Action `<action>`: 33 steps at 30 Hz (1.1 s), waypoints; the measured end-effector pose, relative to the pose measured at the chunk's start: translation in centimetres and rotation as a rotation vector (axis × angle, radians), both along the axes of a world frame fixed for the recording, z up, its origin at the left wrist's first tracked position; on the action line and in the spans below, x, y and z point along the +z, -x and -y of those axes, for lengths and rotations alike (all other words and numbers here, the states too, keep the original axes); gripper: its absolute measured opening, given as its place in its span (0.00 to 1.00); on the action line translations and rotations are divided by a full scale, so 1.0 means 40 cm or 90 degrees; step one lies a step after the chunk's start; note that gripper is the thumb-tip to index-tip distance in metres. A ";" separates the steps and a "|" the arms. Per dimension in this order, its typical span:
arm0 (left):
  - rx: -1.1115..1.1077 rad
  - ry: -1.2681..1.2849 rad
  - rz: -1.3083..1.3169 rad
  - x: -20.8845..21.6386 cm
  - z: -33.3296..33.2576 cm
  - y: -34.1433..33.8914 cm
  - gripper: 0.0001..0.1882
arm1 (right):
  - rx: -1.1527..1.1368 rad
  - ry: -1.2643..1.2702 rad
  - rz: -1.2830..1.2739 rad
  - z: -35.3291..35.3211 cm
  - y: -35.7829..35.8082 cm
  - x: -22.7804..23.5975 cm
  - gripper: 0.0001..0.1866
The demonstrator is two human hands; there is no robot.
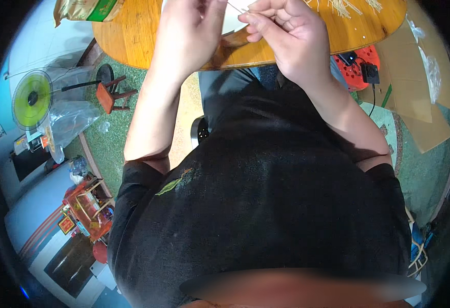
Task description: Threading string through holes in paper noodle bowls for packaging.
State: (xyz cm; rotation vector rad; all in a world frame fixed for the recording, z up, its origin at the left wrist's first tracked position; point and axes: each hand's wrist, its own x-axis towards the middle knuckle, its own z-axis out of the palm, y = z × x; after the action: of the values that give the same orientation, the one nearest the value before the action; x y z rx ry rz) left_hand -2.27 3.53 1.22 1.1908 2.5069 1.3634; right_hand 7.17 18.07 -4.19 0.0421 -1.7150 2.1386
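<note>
Pinching a thin pale strip (pixel 235 7), right hand (pixel 281 36) grip closed, left hand (pixel 191 31) grip unclear, above round table's edge (pixel 132 46).

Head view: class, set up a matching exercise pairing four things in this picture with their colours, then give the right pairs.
Things:
1. Round table
2. Fan
3. Person's shirt
4. Power strip on the floor

Colours:
A. Black
B. Red
C. Wood brown
D. Yellow-green

Pairs: 1-C, 2-D, 3-A, 4-B.

Both hands, left hand and right hand, pinch a thin pale stick above the table.
</note>
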 end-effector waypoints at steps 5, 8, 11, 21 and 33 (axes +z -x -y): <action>-0.047 -0.184 0.036 0.000 -0.002 -0.019 0.14 | -0.063 -0.029 0.119 -0.007 -0.016 0.091 0.05; -0.033 -0.178 -0.025 0.017 0.000 -0.033 0.15 | -0.054 -0.030 0.179 -0.019 -0.013 0.113 0.05; -0.283 -0.613 -0.145 -0.102 -0.056 0.060 0.14 | -0.007 -0.039 0.216 -0.032 -0.004 0.109 0.06; -0.154 -0.063 -0.273 0.057 -0.043 0.011 0.13 | 0.160 -0.150 0.299 -0.087 0.010 0.150 0.05; -0.377 -0.216 0.109 -0.004 -0.028 0.026 0.09 | 0.234 -0.064 0.209 -0.152 -0.017 0.093 0.06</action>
State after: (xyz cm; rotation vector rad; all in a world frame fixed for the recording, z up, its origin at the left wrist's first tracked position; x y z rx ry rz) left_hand -3.32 4.63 1.06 1.6145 1.6451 1.6426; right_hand 7.86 24.17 -0.48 0.0369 -2.1414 2.4251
